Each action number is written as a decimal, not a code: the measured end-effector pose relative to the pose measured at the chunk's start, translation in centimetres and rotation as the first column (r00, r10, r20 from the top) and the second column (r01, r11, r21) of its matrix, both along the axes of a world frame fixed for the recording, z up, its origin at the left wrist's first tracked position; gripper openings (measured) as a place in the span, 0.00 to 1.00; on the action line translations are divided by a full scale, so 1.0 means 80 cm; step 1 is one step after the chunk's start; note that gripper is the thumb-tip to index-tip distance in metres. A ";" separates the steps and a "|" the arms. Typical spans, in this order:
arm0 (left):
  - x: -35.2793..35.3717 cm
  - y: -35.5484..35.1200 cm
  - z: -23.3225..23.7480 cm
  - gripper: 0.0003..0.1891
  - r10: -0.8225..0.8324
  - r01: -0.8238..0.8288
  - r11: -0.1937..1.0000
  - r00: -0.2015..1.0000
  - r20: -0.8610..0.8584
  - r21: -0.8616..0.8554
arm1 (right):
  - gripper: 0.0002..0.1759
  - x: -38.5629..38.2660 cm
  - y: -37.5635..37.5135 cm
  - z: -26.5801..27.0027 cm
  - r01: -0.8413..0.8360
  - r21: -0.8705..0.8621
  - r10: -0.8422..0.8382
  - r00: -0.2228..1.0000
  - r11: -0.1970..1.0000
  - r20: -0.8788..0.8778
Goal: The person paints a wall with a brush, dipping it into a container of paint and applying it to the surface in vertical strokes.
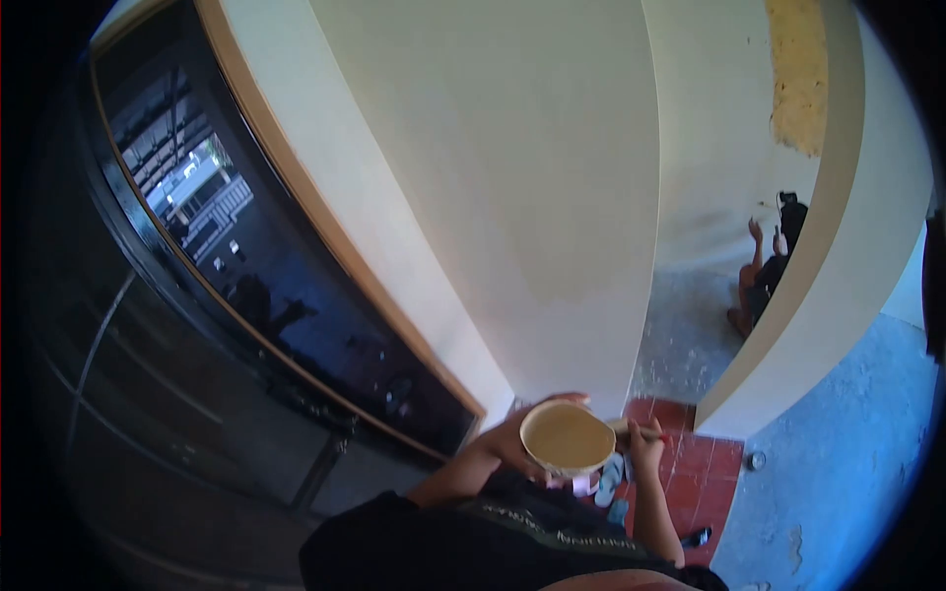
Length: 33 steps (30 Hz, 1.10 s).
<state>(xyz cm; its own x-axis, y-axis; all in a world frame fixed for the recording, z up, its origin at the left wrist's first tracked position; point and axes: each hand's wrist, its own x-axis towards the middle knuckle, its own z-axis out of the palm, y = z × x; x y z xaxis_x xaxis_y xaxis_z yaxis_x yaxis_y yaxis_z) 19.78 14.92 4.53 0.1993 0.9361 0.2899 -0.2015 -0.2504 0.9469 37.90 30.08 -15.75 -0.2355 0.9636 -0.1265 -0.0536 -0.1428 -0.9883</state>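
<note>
My left hand [505, 445] is closed around the side of a round tub of beige paint [570, 436], held in front of my body with its open top facing up. In my right hand [645, 451] is a paintbrush [622, 426], gripped by its handle with a red end. The brush head lies against the right rim of the tub; its bristles are hard to make out. Ahead of both hands rises a pale painted wall [493, 177], slightly darker in patches lower down.
A dark glass window [266, 227] in a wooden frame stands at the left. Another person [769, 261] crouches beyond the curved pillar [788, 364] at the right. Slippers [609, 483] and a dark shoe [697, 538] lie on red floor tiles [690, 463]. Bluish floor [818, 463] extends right.
</note>
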 end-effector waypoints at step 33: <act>0.052 0.005 0.005 0.58 -0.097 0.089 0.992 0.991 -0.087 -0.092 | 0.12 0.070 -0.039 -0.006 -0.097 -0.008 0.097 0.994 0.995 0.051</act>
